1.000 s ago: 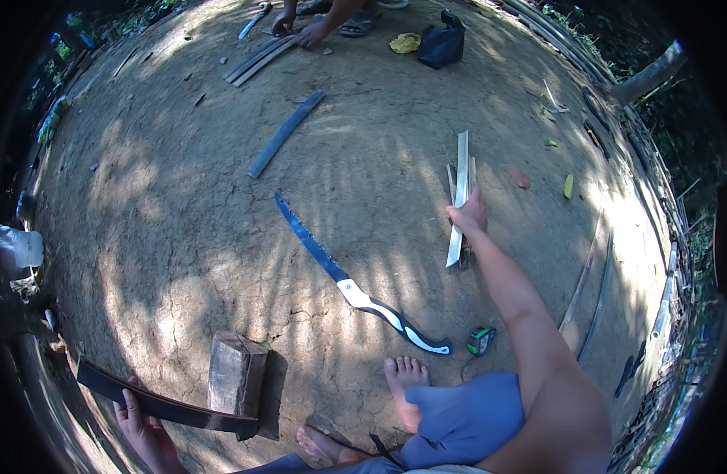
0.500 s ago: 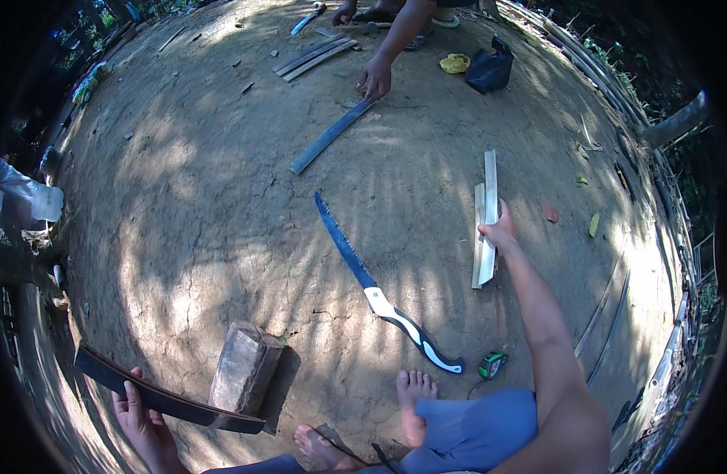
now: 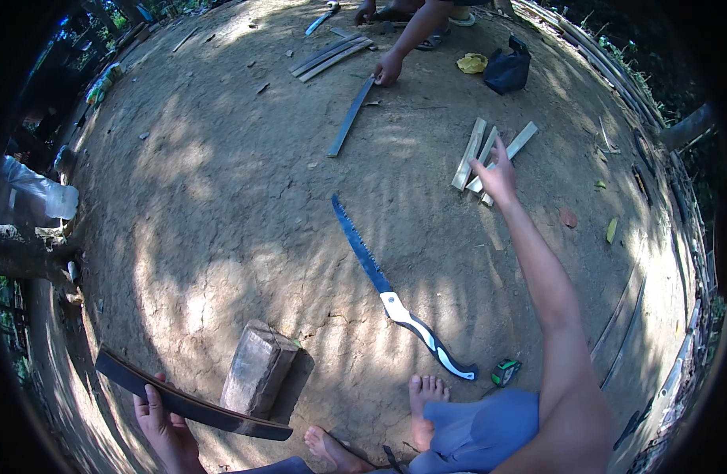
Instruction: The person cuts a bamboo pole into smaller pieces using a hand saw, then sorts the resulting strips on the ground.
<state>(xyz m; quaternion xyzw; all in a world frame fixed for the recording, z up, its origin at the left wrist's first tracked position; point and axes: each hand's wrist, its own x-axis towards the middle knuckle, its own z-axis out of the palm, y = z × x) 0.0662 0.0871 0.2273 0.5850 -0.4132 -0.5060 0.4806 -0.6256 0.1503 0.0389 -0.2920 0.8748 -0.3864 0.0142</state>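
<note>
At the lower left, my left hand (image 3: 167,426) grips a long dark wooden slat (image 3: 193,407), fingers and thumb around its near half. My right hand (image 3: 499,175) reaches out at the right with thumb and fingers apart, over several short pale slats (image 3: 467,154) fanned out on the ground. Between my hands lies a hand saw (image 3: 363,249) with a dark toothed blade and a white-and-black handle (image 3: 430,340). Beside the dark slat sits a squared wood block (image 3: 259,370). A green-and-black tape measure (image 3: 505,371) rests near my foot.
Across from me another person's hand (image 3: 388,69) holds a dark slat (image 3: 351,118). More slats (image 3: 332,57) and a blue-handled hammer (image 3: 321,20) lie at the far side. A black plastic bag (image 3: 507,67) stands by a yellow crumpled item (image 3: 472,63).
My right hand has moved farther away and let go of the pale slats, which now lie spread on the ground. The other person's slat has swung steeper. The left hand keeps its slat.
</note>
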